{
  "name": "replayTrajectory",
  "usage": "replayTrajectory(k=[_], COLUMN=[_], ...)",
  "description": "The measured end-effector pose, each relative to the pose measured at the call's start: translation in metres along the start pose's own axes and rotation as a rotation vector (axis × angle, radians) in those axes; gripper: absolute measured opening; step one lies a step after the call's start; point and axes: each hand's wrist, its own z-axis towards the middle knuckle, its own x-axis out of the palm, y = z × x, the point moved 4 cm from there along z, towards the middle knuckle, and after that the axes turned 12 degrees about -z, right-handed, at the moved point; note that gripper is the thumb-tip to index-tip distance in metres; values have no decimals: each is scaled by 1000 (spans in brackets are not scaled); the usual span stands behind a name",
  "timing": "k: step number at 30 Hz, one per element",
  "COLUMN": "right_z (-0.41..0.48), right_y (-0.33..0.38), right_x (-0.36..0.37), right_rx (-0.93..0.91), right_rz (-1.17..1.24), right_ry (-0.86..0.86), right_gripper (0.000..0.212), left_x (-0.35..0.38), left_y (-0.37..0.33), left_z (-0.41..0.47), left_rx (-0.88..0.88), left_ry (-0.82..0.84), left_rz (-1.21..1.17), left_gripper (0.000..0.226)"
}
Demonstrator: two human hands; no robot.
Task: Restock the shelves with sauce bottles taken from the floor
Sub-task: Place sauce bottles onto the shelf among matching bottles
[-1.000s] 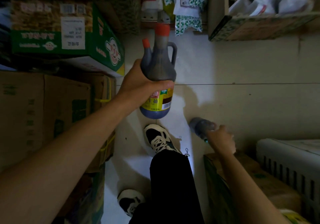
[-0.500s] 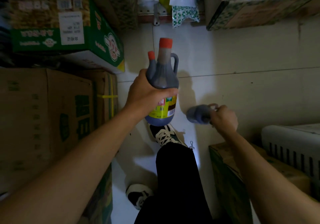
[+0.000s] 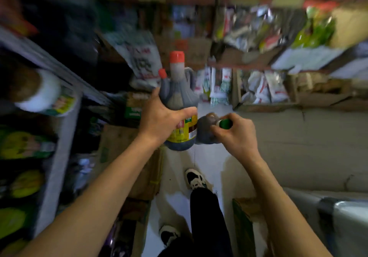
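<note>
Between the raised hands two bottles touch: the left hand (image 3: 159, 121) clasps a red-capped sauce jug (image 3: 179, 97) round its belly, upright, and the right hand (image 3: 237, 135) grips a tilted green-capped bottle (image 3: 204, 130) by the neck. They are best carried apart and set upright one at a time on the shelf (image 3: 59, 65) leftward.

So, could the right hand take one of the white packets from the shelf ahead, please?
Probably not: the right hand grips the green-capped bottle, so it is not free for the white packets.

Dim, narrow storeroom aisle: pale floor (image 3: 175, 207), blurred stocked shelving (image 3: 57, 157) at left, cardboard boxes (image 3: 119, 147), plain wall (image 3: 298, 147) at right.
</note>
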Motion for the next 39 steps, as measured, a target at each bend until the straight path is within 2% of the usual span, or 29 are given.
replayTrajectory(k=[4,7,11,16,20,24,28,32,35,37,39], right_z=[-28,-57,-117,-198,-247,-284,-307,-324,-340,-348,-357], right_y=[115,202,319,437,518,575,610,629,642,651,658], right_x=[-118,-202,-298,-380,-433,-461,-463,-451,-435,-423,-412], right_rx=[-205,-347,-640,-896,-1005,-1138,-1306,-1439,-1495,-1536,-1592], right_rz=[114,234,267,211,123,170,191,195,199,215,223], right_ry=[-45,-90,-103,-159,-201,-120,23,128,183,189,187], right_gripper=[20,35,40,49,59,58,47,43,52,50,45], left_x=[-74,-133,-208,-285,-329,-362,-384,-394,-399,-402,-405], left_y=[-136,-226,-327,-407,-450,-474,-489,-497,-494,-493,-492], left_z=[-52,-97,-166,-250,-311,-357,-393,-420,-435,-444,-454], left_rx=[105,185,294,390,481,523,556,591,600,618,635], left_ry=[-96,-172,-287,-411,-465,-519,-535,-548,-615,-683,-753], left_rz=[-29,-53,-56,-100,-124,-203,-287,-408,-469,-465,-444], left_gripper=[73,82,72,86,67,64,45,37,47,60,61])
